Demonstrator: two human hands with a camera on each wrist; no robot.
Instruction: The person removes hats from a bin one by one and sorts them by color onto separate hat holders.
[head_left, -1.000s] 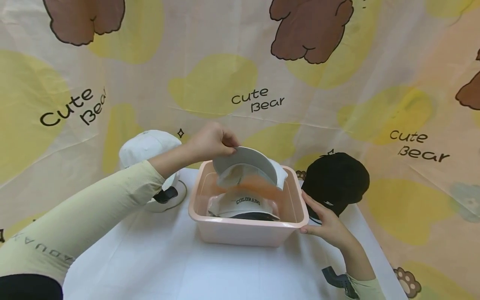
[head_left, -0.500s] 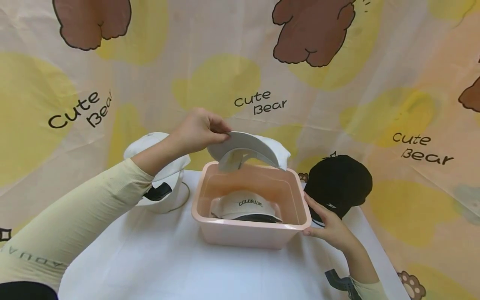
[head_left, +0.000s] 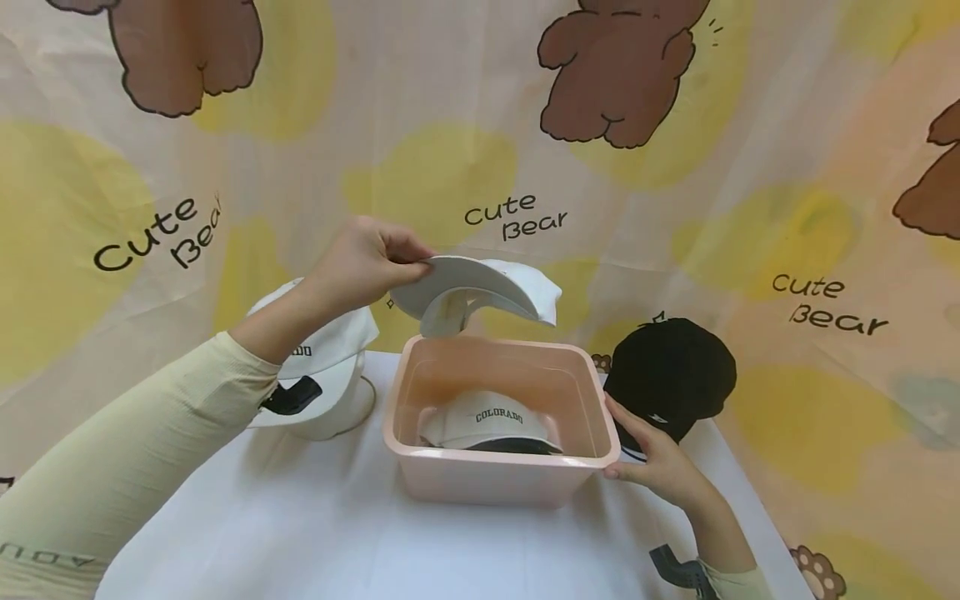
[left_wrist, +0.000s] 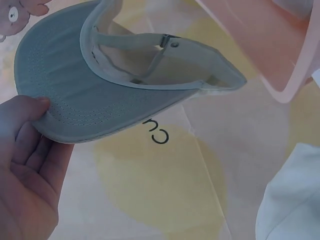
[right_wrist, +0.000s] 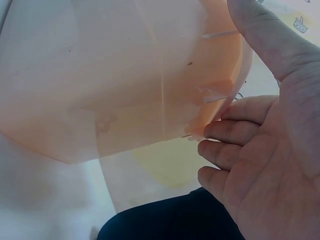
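My left hand pinches the brim of a white baseball cap between thumb and fingers. The cap hangs tilted above the pink plastic basin; its grey underbrim and back strap show in the left wrist view, where the hand grips the brim edge. Inside the basin lies a cream cap lettered COLORADO, with a dark brim underside. At the basin's right front corner my right hand touches the rim and side, its fingers fairly straight. The right wrist view shows the fingers against the basin's pink wall.
Left of the basin, partly behind my left arm, stand white caps, seemingly stacked. A black cap sits right of the basin, beyond my right hand. Behind the white table hangs a patterned cloth.
My left hand has raised the white cap out of the basin's opening and moved it up and to the left. The right hand stays at the basin's corner.
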